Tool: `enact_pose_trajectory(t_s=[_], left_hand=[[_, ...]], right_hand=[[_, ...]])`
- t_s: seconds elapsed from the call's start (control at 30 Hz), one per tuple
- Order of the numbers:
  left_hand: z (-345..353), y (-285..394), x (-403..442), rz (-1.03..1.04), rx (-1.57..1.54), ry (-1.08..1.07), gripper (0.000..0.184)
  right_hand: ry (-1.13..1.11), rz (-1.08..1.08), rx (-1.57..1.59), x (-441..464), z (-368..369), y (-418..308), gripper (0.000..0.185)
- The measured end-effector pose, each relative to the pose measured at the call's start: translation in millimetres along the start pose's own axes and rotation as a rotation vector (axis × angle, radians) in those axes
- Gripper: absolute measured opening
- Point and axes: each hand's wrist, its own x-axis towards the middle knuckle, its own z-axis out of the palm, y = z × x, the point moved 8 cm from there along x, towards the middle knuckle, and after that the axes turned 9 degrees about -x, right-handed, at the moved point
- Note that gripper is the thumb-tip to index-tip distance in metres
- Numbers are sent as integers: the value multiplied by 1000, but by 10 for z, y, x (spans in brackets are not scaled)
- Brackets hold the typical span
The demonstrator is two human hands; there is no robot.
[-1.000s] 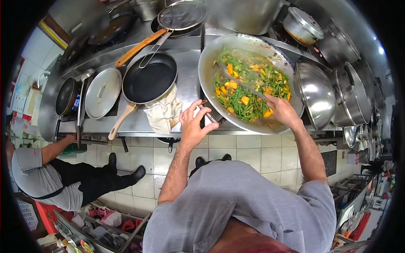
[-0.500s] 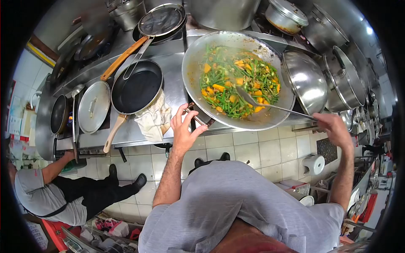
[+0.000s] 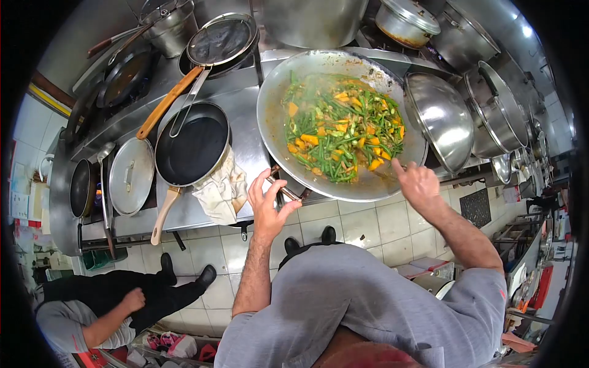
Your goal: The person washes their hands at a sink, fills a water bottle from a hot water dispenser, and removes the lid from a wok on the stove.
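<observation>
A large metal wok (image 3: 270, 132) holds cut green beans and orange vegetable chunks (image 3: 334, 132), with a little steam over them. My left hand (image 3: 265, 205) is closed at the wok's near-left side, its fingers and thumb about the metal loop handle (image 3: 287, 189). Over the near-right rim, my right hand (image 3: 420, 185) is closed with the index finger reaching inward. It grips the long-handled ladle seen a moment before; the ladle is now almost wholly hidden by the hand and the food.
Left of the wok lie a cloth (image 3: 222, 193), a black frying pan (image 3: 191, 144), a lid (image 3: 132, 176) and a strainer (image 3: 221, 40). A metal bowl (image 3: 440, 122) leans at the right, beside pots. Another person (image 3: 92, 319) stands at the left, one fist raised.
My right hand has moved left and inward, from beyond the wok to its rim. My left hand stays at the handle. The other person's hand has drawn back from the counter.
</observation>
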Motion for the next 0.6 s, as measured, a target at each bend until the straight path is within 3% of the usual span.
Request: enact_pose_trajectory(t_s=[0.27,0.47,0.6], left_hand=[[12,-26,31,-14,-21,-34,54],[-3,19,15,0,16,-13,55],[-22,82,-3,-14,77,-17,55]], right_hand=[[-74,177,225,696,432,-9,23],[-197,87,291,808,561,425,31],[36,66,501,676,709,735,34]])
